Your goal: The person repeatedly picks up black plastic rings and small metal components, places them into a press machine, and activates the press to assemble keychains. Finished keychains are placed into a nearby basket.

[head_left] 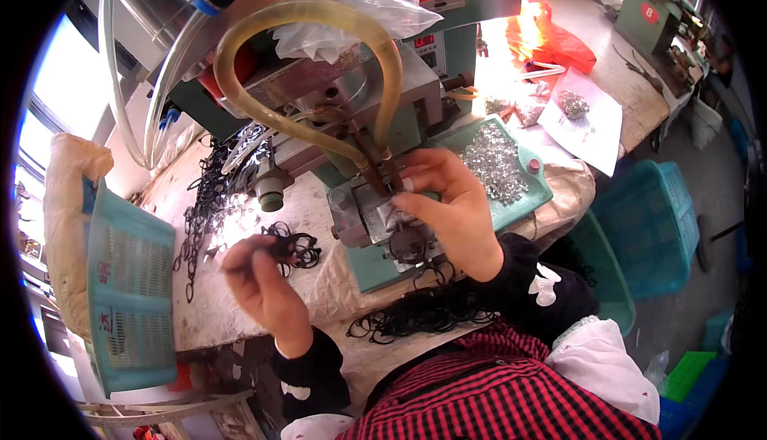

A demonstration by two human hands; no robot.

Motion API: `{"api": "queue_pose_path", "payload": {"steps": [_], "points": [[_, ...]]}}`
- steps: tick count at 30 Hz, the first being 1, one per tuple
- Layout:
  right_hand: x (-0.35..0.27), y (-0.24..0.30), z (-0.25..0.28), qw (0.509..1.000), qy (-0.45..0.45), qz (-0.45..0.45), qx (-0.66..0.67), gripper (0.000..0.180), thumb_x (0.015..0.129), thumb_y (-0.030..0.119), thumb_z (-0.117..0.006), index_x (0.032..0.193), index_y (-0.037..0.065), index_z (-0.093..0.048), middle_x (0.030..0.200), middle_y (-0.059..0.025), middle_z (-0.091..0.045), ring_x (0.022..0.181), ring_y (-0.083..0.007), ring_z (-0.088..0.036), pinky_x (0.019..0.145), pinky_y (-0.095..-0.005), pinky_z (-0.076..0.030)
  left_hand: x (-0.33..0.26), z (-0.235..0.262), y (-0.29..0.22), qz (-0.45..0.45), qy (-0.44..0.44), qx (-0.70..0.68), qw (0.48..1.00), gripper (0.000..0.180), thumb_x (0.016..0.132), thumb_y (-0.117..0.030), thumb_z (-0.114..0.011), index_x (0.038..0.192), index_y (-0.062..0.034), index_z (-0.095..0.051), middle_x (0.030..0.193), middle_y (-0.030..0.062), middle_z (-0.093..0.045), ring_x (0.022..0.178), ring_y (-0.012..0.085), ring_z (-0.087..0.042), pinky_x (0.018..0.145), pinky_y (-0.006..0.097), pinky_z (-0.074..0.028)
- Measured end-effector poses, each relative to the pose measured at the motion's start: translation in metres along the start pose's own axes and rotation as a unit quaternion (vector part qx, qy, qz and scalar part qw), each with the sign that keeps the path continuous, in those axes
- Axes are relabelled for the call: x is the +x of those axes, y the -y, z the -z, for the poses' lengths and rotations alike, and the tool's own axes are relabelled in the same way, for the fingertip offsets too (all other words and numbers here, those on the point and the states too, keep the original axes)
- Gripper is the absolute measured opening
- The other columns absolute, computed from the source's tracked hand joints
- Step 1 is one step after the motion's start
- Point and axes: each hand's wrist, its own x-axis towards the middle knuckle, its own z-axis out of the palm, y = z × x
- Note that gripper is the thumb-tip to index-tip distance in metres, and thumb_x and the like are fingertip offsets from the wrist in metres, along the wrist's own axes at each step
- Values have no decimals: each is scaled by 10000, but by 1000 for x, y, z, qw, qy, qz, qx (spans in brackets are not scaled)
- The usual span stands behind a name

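Black ring: a thin black rubber-like loop [276, 250] is pinched in the left hand [262, 280], fingers closed on it, at about eight o'clock from the fixture.
Fixture: the right hand [451, 208] rests on the grey metal block of the small green bench press [375, 220], fingertips pressed together at the silvery part under the copper-coloured tips; whether they clamp a piece I cannot tell.
Doing it well: by my judgement, the fingers should stay clear of the tips, and the part should sit flat and square before anything closes.
Loose rings: a heap of black loops [419, 312] lies at six o'clock from the press, at the table edge; more black links [204, 200] trail off at nine o'clock.
Small parts: a green tray of shiny metal bits [499, 164] sits at two o'clock.
Further out: a yellowish bent hose [319, 12] arches over the press; a teal mesh basket [128, 296] stands at far left.
Hard to see: the part under the right fingertips is probably a metal clip, but it is mostly covered.
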Motion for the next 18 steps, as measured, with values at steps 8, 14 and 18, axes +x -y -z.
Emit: {"api": "queue_pose_path", "payload": {"steps": [8, 14, 18], "points": [[-18, 24, 16, 973, 68, 100, -199, 371, 863, -19, -692, 1230, -17, -632, 1152, -129, -714, 1107, -210, -685, 961, -315, -510, -2, -46, -34, -329, 322, 95, 882, 245, 748, -91, -772, 991, -115, -792, 1094, 97, -746, 900, 295, -678, 833, 465, -578], [13, -15, 120, 728, -77, 130, -669, 277, 761, 98, -799, 1020, 38, -722, 1306, -259, -607, 1321, -451, -509, 1119, -498, -414, -11, -68, -8, -348, 378, 147, 845, 369, 718, -96, -839, 1079, -157, -797, 1143, 27, -745, 820, 235, -612, 925, 488, -586], [9, -34, 153, 758, -61, 204, -616, 131, 765, 47, -786, 878, 15, -728, 1253, -225, -668, 1264, -434, -569, 1076, -479, -451, -12, -59, -2, -326, 391, 140, 849, 373, 744, -80, -805, 1110, -148, -782, 1180, 36, -730, 790, 240, -568, 957, 495, -572]]}}
